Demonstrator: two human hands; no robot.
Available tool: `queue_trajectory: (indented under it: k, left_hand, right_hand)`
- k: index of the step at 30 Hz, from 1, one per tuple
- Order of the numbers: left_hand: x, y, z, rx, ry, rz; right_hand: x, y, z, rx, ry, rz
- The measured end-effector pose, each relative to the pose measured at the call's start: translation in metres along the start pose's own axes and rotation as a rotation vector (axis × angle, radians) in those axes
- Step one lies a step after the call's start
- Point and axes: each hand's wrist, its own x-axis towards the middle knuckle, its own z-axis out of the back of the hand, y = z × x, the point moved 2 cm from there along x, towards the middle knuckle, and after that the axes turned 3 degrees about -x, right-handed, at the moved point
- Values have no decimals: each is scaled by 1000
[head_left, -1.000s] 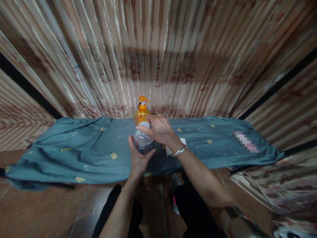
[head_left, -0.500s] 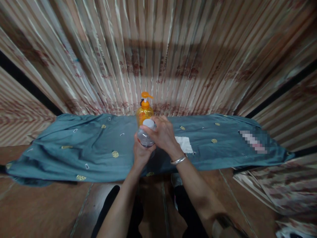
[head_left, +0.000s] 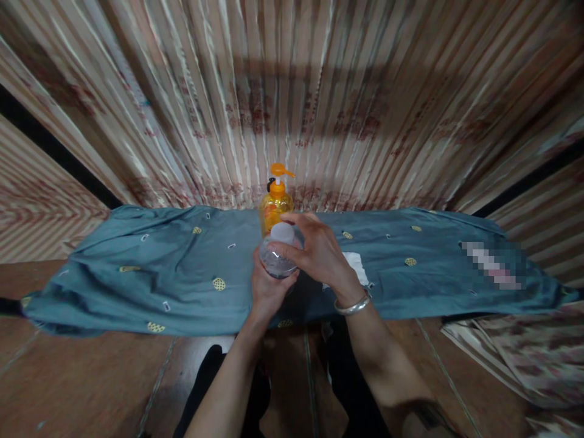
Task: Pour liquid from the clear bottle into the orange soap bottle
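Note:
My left hand [head_left: 270, 285] is wrapped round the lower body of a clear plastic bottle [head_left: 275, 263], which tilts with its top towards me. On top of the bottle is a white cap [head_left: 282, 233]. My right hand [head_left: 323, 248], with a silver bangle on the wrist, has its thumb and fingers around the cap from the right. Right behind the bottle stands an orange-yellow pump bottle [head_left: 277, 204] with an orange pump head. The bottle's lower end is hidden by my left hand.
A blue-green cloth [head_left: 182, 274] with pineapple prints covers the narrow table. To the right of my hands lies a white tissue [head_left: 356, 267]. A blurred-out item [head_left: 493, 264] lies at the far right. Pleated striped curtains [head_left: 292, 91] hang behind.
The view has shifted slightly, so most things sit further right. My right hand has turned and shifted on the cap, showing more of it. The left hand keeps its hold on the bottle.

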Motion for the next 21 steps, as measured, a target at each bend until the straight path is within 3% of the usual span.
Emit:
queue_trajectory:
  k: [4,10,16,21]
  left_hand:
    - [-1,-2,0,-3,8,-27]
    - [0,0,2,22,5,-13]
    - [-2,1,0,16,9,-11]
    - [-2,0,-1,8,8,-4]
  right_hand:
    - [-3,1,3,-16,-71,-119]
    - [-1,0,5,108,52,0]
    - [0,1,-6,-12,-112,-146]
    - [-2,1,-6,76,1,-101]
